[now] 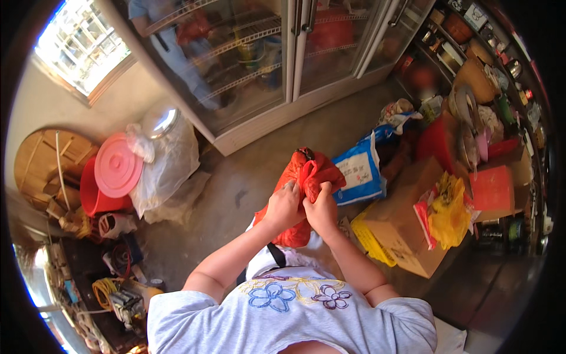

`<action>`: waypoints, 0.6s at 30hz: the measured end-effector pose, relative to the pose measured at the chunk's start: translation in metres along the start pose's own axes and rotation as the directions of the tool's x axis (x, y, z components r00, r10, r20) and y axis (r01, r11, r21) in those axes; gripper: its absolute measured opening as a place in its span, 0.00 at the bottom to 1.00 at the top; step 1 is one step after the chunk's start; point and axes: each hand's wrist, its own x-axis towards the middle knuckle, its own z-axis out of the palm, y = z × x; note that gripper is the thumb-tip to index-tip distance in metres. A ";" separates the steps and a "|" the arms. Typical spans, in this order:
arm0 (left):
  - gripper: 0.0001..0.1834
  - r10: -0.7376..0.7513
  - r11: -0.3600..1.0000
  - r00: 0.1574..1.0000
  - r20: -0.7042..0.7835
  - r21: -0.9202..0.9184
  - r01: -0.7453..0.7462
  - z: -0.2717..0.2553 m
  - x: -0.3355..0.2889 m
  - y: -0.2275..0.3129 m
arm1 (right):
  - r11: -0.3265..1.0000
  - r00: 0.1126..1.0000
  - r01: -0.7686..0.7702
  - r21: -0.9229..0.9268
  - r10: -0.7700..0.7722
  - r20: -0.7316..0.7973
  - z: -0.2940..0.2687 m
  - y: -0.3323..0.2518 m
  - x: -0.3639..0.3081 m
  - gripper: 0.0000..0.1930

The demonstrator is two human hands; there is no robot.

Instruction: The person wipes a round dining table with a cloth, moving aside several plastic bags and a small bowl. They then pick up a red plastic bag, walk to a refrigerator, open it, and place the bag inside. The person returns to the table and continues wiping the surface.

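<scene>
Bag point(324, 171), red and bulging, is bunching where you are clenching it in your closed left hand point(284, 206) and right hand point(322, 210); a blue-and-white sack point(359, 171) is showing to the right.

Shows dark printed characters on blue-and-white bag point(359, 170), too small to read surely | shows faint dark print low on side of cardboard box point(407, 227), illegible | shows dark marking on white carton point(475, 16), illegible

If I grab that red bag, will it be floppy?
Probably floppy, because the red bag looks creased and bunched where the left hand and right hand grip it. It may swing when moved, since part of it bulges out past them.
</scene>
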 end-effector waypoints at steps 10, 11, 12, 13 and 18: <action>0.19 -0.119 0.973 0.988 -0.102 -0.208 0.095 -0.051 0.217 -0.049 | 0.999 0.993 0.026 0.024 -0.029 0.117 -0.004 -0.002 0.231 0.20; 0.17 -0.163 0.962 0.977 -0.135 -0.242 0.127 -0.045 0.229 -0.051 | 0.999 0.991 0.029 0.024 -0.032 0.132 -0.005 -0.003 0.255 0.20; 0.15 -0.192 0.954 0.964 -0.182 -0.266 0.140 -0.046 0.248 -0.053 | 0.999 0.990 0.044 0.032 -0.048 0.129 -0.005 -0.004 0.283 0.20; 0.12 -0.222 0.945 0.948 -0.229 -0.289 0.152 -0.046 0.264 -0.054 | 0.996 0.981 0.069 0.057 -0.078 0.180 -0.006 0.001 0.307 0.21; 0.12 -0.326 0.923 0.862 -0.389 -0.328 0.201 -0.058 0.312 -0.062 | 0.985 0.823 0.174 0.018 -0.155 0.546 -0.027 -0.008 0.420 0.34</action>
